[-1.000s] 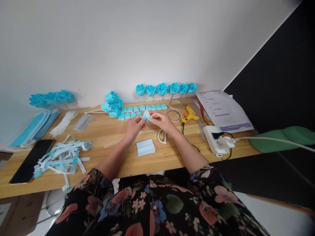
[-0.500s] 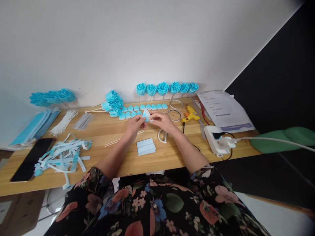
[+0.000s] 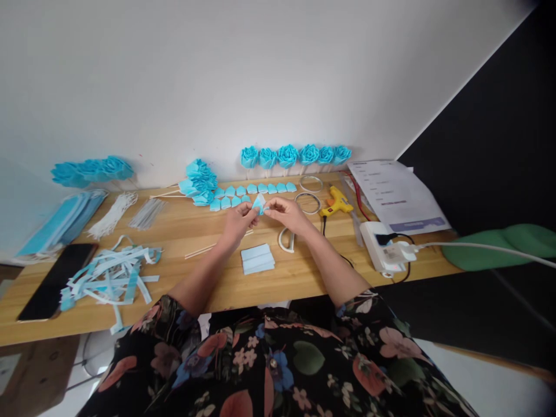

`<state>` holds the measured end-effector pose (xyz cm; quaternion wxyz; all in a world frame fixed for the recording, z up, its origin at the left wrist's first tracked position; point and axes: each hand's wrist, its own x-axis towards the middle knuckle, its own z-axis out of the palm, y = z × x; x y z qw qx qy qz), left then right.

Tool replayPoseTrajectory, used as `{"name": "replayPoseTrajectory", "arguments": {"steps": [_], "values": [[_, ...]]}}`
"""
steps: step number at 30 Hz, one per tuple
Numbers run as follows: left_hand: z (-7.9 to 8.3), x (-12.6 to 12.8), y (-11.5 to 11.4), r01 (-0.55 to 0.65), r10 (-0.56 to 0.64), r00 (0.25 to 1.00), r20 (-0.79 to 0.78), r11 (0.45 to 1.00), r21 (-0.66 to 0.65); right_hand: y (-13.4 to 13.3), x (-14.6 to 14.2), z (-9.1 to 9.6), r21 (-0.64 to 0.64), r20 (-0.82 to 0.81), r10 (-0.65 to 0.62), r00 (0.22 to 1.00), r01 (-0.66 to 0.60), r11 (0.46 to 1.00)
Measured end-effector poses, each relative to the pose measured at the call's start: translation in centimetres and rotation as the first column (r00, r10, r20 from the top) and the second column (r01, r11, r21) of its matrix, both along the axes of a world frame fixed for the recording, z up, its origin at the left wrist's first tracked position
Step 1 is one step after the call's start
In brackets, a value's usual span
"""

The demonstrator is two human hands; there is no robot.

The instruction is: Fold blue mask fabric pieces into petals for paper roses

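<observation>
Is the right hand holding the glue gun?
No, the yellow glue gun lies on the table; the right hand pinches a folded blue piece.

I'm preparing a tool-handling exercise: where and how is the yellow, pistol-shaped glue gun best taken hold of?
Probably by the handle of the yellow glue gun, coming from the near side. It lies on its side, handle end nearest the viewer, with a thin black cable trailing from it.

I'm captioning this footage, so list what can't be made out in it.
Head view: part of the blue piece, hidden by the left hand and right hand.
Head view: part of the thin sticks, covered by the left forearm.
Head view: wording on the printed sheet, too small.
Head view: end of the green object, cut by the right edge.
</observation>
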<state>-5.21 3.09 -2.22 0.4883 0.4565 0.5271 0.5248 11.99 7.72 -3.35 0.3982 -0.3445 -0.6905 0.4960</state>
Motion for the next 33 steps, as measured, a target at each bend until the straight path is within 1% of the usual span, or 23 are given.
{"name": "replayPoseTrajectory", "arguments": {"steps": [5,8,10,13,15,17,19,22,24,28,33], "values": [[-0.1,0.1,-0.1,0.009,-0.009,1.000,-0.020,1.000,0.011,0.3,-0.1,-0.6,-0.054,-0.099,0.024,0.995,-0.030,0.998],[-0.2,0.1,-0.1,0.012,-0.012,1.000,-0.011,1.000,0.015,0.3,0.0,-0.4,-0.058,-0.084,0.023,0.996,-0.028,0.998],[-0.3,-0.1,0.0,0.018,-0.019,1.000,0.021,1.000,0.017,0.1,0.1,-0.1,-0.039,-0.076,0.019,0.997,-0.022,0.999],[-0.5,-0.4,0.3,0.035,-0.034,0.990,0.140,0.999,-0.006,-0.1,0.3,0.6,0.039,-0.064,0.068,0.996,-0.066,0.997],[-0.5,-0.6,0.4,0.053,-0.041,0.970,0.240,0.998,-0.044,-0.3,0.5,0.8,0.110,-0.019,0.102,0.995,-0.099,0.989],[-0.5,-0.7,0.4,0.084,-0.055,0.947,0.315,0.994,-0.076,-0.3,0.7,0.9,0.182,0.026,0.110,0.994,-0.113,0.977],[-0.4,-0.6,0.3,0.115,-0.076,0.935,0.347,0.989,-0.092,-0.3,0.8,0.9,0.251,0.046,0.092,0.995,-0.100,0.963],[-0.3,-0.4,0.1,0.152,-0.111,0.935,0.337,0.984,-0.098,-0.3,0.8,0.8,0.332,0.087,0.037,0.995,-0.064,0.941],[-0.3,-0.3,0.0,0.165,-0.125,0.942,0.313,0.981,-0.104,-0.2,0.8,0.8,0.353,0.122,0.019,0.992,-0.061,0.934],[-0.5,-0.2,0.1,0.134,-0.112,0.965,0.237,0.988,-0.081,-0.1,0.7,0.7,0.331,0.133,0.024,0.991,-0.067,0.941],[-0.5,-0.3,0.1,0.068,-0.069,0.991,0.112,0.998,0.009,0.2,0.6,0.5,0.257,0.096,0.064,0.993,-0.086,0.963]]}}
